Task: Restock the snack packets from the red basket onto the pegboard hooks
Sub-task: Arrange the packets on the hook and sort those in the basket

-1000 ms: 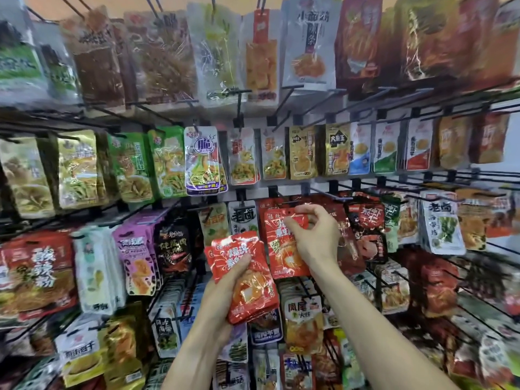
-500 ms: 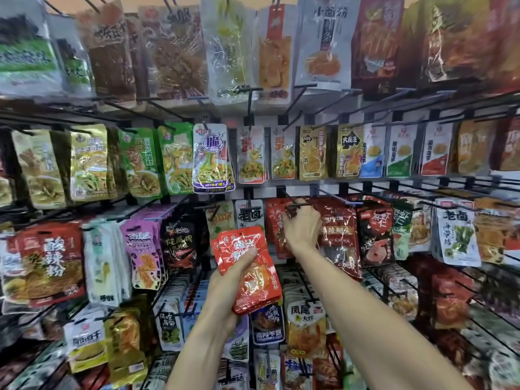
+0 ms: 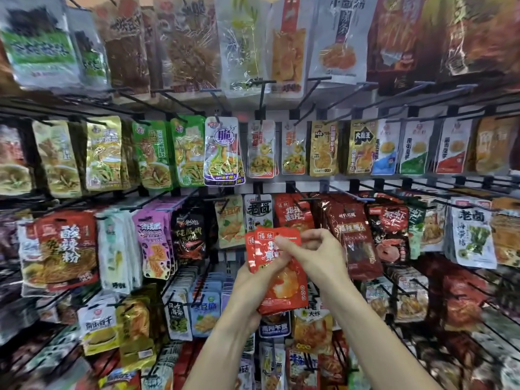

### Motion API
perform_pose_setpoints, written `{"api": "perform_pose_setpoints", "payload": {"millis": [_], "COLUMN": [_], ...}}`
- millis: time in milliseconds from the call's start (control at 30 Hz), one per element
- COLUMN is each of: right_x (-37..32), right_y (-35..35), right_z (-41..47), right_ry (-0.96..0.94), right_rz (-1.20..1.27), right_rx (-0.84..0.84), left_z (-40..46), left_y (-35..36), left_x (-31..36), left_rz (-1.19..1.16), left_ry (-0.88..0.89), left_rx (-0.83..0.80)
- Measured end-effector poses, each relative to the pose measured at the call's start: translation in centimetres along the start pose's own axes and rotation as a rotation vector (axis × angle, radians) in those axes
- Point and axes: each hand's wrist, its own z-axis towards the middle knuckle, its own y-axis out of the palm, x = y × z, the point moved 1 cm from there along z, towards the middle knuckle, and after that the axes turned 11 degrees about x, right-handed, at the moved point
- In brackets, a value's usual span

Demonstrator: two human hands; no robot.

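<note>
At centre frame, I saw the right hand [image 3: 318,258] pinching the top edge of the red snack packets [image 3: 284,280], fingertip and thumb hiding part of the print. Below, the left hand [image 3: 253,288] gripped the stack's lower left side, fingers behind it and unseen. Pegboard hooks [image 3: 302,205] stood just above; frame edges were blurred.

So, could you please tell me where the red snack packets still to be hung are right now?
In the head view, the red snack packets sit just right of centre, held by both hands, directly below the matching red packets already on their hook.
</note>
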Motion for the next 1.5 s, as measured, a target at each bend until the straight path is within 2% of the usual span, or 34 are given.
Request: {"api": "perform_pose_setpoints", "payload": {"millis": [200,400,467,600,700,1000,1267,1500], "right_x": [0.5,1.4,1.3,-0.2,-1.1,-0.9,-0.1,0.5], "right_y": [-0.9,-1.0,-0.8,-0.8,-0.8,-0.6,4.4,4.5], "right_z": [0.6,1.1,1.4,2.2,3.2,4.4,8.5,7.7], "right_ry": [0.112,-0.008,-0.1,-0.285,-0.335,-0.354,-0.328,-0.334], "right_rz": [0.093,0.214,0.237,0.155,0.073,-0.153,-0.346,-0.314], "right_rx": [-0.04,0.074,0.112,0.221,0.25,0.305,0.379,0.314], "left_z": [0.3,-0.2,-0.3,0.1,0.4,-0.3,-0.5,0.2], "left_y": [0.3,0.4,0.5,-0.2,-1.1,-2.1,-1.5,-1.1], "left_x": [-0.7,-0.4,-0.1,-0.2,-0.1,0.5,0.6,0.1], "left_rz": [0.09,-0.065,-0.108,-0.193,-0.205,-0.176,-0.147,-0.109], "left_ry": [0.016,-0.119,-0.126,-0.114,-0.109,-0.048,-0.047,-0.055], "left_rx": [-0.022,-0.037,-0.02,0.08,0.148,0.138,0.1,0.078]}}
